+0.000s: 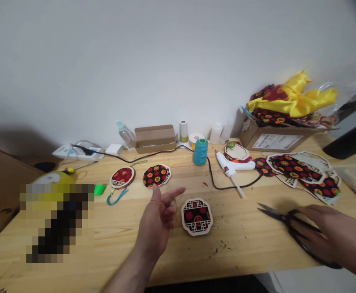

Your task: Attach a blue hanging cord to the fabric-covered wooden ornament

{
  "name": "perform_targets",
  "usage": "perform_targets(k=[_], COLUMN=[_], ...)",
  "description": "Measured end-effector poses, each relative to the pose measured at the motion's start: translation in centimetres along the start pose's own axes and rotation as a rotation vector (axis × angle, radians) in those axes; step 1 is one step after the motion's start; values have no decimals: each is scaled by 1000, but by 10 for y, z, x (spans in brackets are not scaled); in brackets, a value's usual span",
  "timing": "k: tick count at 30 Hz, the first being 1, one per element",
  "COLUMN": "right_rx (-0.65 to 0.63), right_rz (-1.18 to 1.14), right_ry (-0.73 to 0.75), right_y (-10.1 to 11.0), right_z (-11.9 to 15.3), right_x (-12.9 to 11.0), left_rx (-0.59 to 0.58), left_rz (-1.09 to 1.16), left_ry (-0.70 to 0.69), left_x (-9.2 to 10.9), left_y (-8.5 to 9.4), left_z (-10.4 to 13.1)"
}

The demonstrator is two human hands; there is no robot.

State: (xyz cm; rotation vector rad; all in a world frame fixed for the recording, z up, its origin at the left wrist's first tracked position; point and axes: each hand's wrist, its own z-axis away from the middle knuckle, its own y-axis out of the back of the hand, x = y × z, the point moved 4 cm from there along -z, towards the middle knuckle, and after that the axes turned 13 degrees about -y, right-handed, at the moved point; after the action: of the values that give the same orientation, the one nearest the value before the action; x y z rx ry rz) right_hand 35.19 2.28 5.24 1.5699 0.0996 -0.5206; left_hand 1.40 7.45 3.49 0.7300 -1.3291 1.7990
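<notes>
The left hand [159,217] reaches in over the table's front edge, turned on its side: thumb raised, index finger stretched to the right, the other fingers loosely curled, nothing held. Just right of it, the lattice-framed patterned piece [197,217] lies flat near the middle of the front edge. Toward the table's front right corner, the right hand [330,228] lies palm down over the handles of the black scissors [284,219], their blades pointing left; blur hides whether its fingers close around them. The white glue gun [234,164] lies farther back.
</notes>
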Motion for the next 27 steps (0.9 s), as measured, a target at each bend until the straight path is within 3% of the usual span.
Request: perform_targets(k=[2,4,6,8,11,17,23,27], right_rx=[-70,-248,-561,-831,-1002,-976,-780,-641], right_rz=[-26,-331,-636,-941,-1238,-1363,-1274,-1156], right_ry=[14,5,-70,-202,-292,-338,-287,-161], right_y=[-4,-17,-44,-70,-93,-100,-97,-89], right_z=[4,9,15,21,25,21,16,10], right_x=[-41,-88,-130,-159,-181,-186,-178,-174], left_rx=[-18,-37,-58,-82,-114,-164,-217,-246], left_rz=[24,36,41,30,-31,-136,-291,-499], left_ry=[13,21,26,17,-36,-85,-126,-167], left_x=[-2,-4,-6,-7,-9,-15,-18,-15], left_y=[-4,-8,-11,-13,-13,-7,-8,-11], left_z=[2,5,8,12,16,19,18,19])
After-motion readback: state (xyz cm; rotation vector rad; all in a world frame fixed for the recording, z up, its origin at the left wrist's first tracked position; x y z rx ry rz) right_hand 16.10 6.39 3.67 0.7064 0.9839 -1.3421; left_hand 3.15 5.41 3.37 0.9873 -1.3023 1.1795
